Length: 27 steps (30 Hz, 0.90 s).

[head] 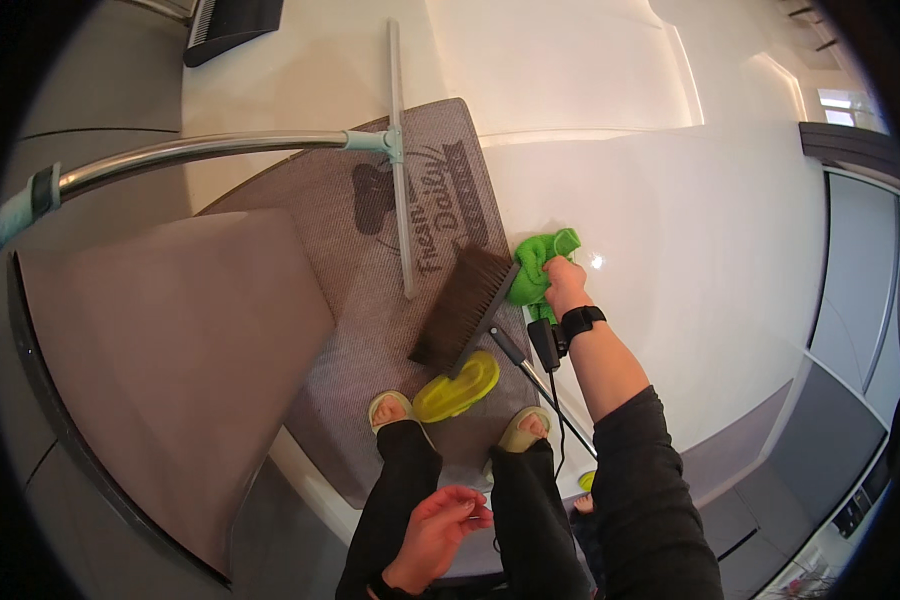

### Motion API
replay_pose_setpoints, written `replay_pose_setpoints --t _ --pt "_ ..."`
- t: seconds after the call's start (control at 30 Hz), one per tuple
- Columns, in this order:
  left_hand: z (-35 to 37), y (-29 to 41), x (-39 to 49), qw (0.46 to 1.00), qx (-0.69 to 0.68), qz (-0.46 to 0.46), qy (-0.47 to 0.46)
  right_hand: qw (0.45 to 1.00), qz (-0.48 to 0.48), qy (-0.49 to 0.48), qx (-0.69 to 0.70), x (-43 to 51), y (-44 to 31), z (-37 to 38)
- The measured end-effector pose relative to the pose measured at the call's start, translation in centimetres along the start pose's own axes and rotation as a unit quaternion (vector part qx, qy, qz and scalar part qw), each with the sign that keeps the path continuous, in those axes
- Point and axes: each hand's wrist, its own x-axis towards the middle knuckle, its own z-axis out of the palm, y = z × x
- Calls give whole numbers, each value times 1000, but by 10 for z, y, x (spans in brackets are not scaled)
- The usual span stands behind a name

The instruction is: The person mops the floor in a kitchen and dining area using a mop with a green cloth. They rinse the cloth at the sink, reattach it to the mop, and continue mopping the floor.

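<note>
My right hand [566, 281], with a black band on the wrist, is closed on a bunched green cloth [532, 274] over the pale glossy floor at the mat's edge. Just left of the cloth is a broom head [465, 311] with dark bristles, lying on the grey-brown mat [345, 300]. My left hand [450, 517] is low in the view, in front of my legs, its fingers loosely curled and nothing seen in it. A yellow-green slipper-like item [456, 386] lies between my sandalled feet. A squeegee [395, 146] on a curved-looking metal pole crosses above the mat.
A black and metal pole [536, 379] and a black device [544, 345] with a cable are beside my right forearm. Another person's bare foot [583, 504] shows at lower right. A dark dustpan [236, 26] is at upper left. Grey cabinet fronts stand at the left.
</note>
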Motion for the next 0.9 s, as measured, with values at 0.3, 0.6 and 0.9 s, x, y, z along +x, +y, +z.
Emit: replay_pose_setpoints --t 0.3,0.6,0.9 --pt "-2 -12 4 999 24 -15 15 820 -528 -202 -85 -53 -112 53" --pt "-13 -11 3 999 -30 18 4 669 -561 -83 -480 -56 -54 24" --pt "-4 -11 13 997 -1 58 52 893 -58 -374 -243 -90 18 -44"
